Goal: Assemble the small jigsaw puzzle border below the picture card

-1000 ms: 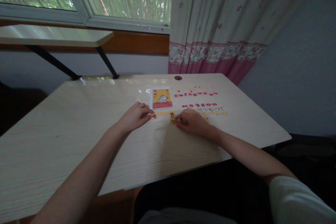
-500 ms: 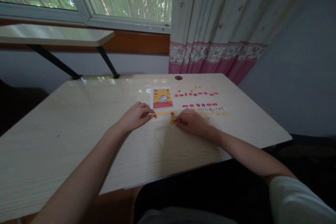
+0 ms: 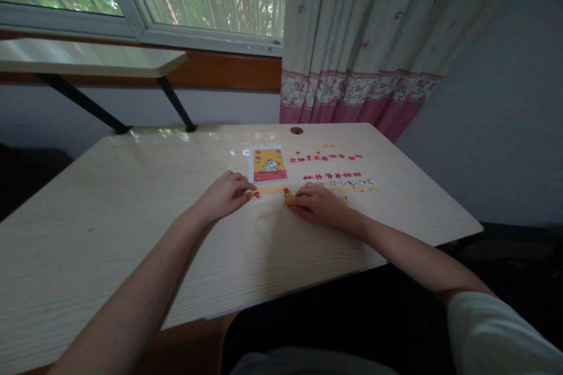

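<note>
A partly joined strip of yellow jigsaw puzzle (image 3: 273, 190) lies flat on the table between my hands, with a short column of darker-patterned pieces at its right end. My left hand (image 3: 225, 194) rests at the strip's left end, thumb and forefinger closed around the corner piece (image 3: 256, 195). At the lower right end, the fingertips of my right hand (image 3: 317, 205) are on a small yellow puzzle piece (image 3: 286, 203), which they partly cover. Just beyond the strip lies a reference picture (image 3: 270, 164) of a white animal on yellow and red.
Loose red puzzle pieces (image 3: 328, 157) lie in rows at the right, with yellow pieces behind them. White patterned pieces (image 3: 354, 182) and more yellow ones are beyond my right hand. A raised shelf (image 3: 97, 58) stands at the back left, and a curtain (image 3: 343, 58) hangs behind the table.
My right fingertips have shifted slightly down and stretched out flatter over the small piece. My left hand stays at the strip's left end. The camera view has turned slightly.
</note>
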### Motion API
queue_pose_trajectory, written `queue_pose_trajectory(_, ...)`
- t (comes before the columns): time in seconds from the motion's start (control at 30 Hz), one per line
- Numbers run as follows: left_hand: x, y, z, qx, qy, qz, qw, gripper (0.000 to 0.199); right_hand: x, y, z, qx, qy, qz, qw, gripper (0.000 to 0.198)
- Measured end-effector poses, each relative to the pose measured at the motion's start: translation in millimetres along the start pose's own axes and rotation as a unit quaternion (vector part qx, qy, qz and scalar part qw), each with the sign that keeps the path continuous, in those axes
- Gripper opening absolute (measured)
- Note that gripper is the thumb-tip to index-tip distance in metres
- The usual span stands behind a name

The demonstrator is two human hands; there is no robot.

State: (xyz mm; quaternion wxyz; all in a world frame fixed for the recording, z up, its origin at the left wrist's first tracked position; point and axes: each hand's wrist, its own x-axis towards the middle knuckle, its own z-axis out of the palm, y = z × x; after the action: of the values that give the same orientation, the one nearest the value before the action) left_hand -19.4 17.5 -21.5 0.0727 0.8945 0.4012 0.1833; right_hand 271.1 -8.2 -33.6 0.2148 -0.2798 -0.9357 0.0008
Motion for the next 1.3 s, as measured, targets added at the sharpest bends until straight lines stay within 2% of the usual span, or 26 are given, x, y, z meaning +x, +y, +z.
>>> queue_pose_trajectory(0.23,1,-1,0,-0.003,0.000,0.002,1.000,0.026,1,3,-6,0.005,-0.001,-0.027,1.000,0.023)
queue_pose_trajectory(0.47,-1,-2,1,-0.017,0.018,0.002,1.000,0.026,-2,10,-7,0.035,0.030,0.014,0.999,0.017)
queue_pose_trajectory(0.67,-1,-4,0,-0.008,0.025,-0.001,1.000,0.025,-2,10,-6,0.031,0.034,0.004,0.999,0.018)
queue_pose_trajectory(1.03,-2,-3,-2,-0.015,0.014,-0.008,1.000,0.023,-2,8,-7,0.034,-0.001,0.011,0.999,0.024)
queue_pose_trajectory(1.3,-2,-3,-3,0.004,0.001,0.005,1.000,0.024,-2,6,-8,0.041,-0.004,0.006,0.999,0.020)
